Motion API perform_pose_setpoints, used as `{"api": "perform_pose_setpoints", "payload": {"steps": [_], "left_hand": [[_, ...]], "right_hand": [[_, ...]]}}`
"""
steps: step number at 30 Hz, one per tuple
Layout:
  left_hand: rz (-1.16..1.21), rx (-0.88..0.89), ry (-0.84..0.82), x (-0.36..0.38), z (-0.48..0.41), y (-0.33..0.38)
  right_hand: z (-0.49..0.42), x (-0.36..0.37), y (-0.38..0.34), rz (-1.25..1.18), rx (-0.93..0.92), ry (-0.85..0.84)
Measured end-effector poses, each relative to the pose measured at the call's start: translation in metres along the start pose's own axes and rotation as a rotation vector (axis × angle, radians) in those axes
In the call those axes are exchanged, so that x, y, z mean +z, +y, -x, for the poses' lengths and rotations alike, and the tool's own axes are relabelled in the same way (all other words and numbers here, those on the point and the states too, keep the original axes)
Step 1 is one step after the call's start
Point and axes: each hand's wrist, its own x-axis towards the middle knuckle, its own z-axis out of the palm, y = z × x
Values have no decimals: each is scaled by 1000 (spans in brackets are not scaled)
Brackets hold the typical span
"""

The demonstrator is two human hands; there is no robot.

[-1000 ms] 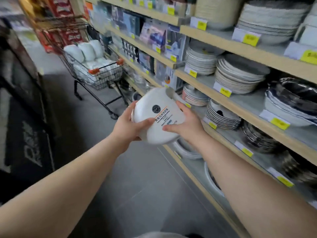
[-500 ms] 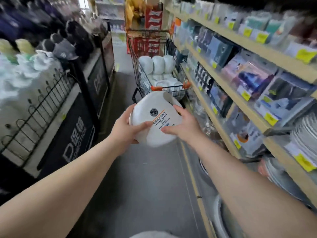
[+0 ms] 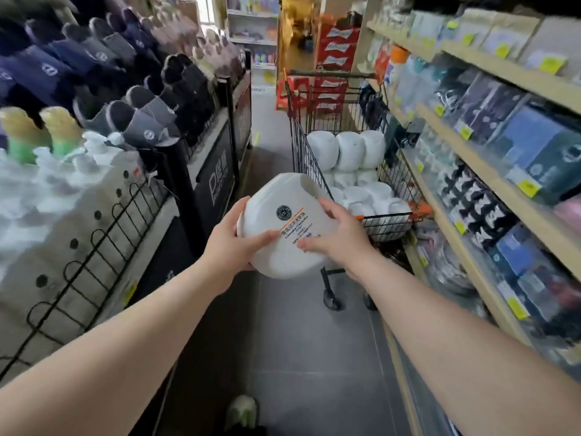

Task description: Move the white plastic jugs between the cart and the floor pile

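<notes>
A smooth white plastic tub [image 3: 283, 228] with a slight sheen and a paper label is shown. Behind it, a black wire-metal cart [image 3: 342, 146] is seen — beside pale wooden shelves [image 3: 490, 180]. Soft cloth slippers [image 3: 147, 121] — matt — are displayed opposite.

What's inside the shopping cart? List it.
The shopping cart holds white containers, some upright at the back, more lying in front. The held white container covers the near corner; the cart's bottom layer is hidden.
</notes>
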Motion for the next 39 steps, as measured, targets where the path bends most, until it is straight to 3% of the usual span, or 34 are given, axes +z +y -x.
{"api": "perform_pose_setpoints", "payload": {"steps": [9, 25, 31, 35, 39], "left_hand": [[-108, -2, -130, -9, -204, 41], [-336, 81, -345, 150, -528, 54], [-403, 19, -591, 230, -635, 38], [-454, -27, -867, 290, -702, 24], [-554, 53, -1095, 339, -752, 3]], "right_hand": [[-167, 1, 0, -50, 116, 153], [-436, -125, 89, -151, 283, 357], [-488, -164, 140, -199, 402, 588], [-515, -172, 168, -276, 534, 835], [-536, -169, 209, -380, 606, 1030]]}}
